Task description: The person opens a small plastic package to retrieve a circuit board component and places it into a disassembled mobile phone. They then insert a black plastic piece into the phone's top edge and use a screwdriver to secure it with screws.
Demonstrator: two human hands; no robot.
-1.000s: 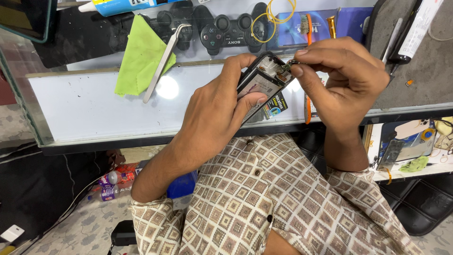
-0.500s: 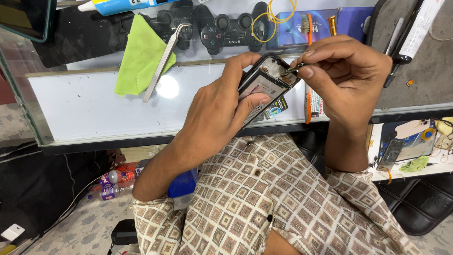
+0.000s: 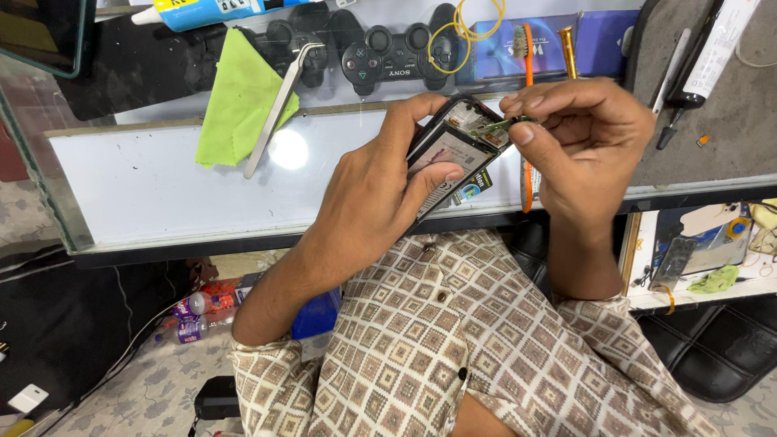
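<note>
My left hand grips an opened black phone with its back cover off and its insides showing, tilted up over the white glass counter. My right hand pinches a small green circuit part between thumb and forefinger, at the phone's upper right corner. I cannot tell whether the part is still attached to the phone.
Metal tweezers lie on a green cloth at the counter's back left. Behind are a black game controller, yellow rubber bands, an orange toothbrush and a glue tube. A grey mat with tools lies at right.
My right hand has pulled slightly up and to the right with the small green part at the phone's top corner. My left hand keeps the phone about where it was.
</note>
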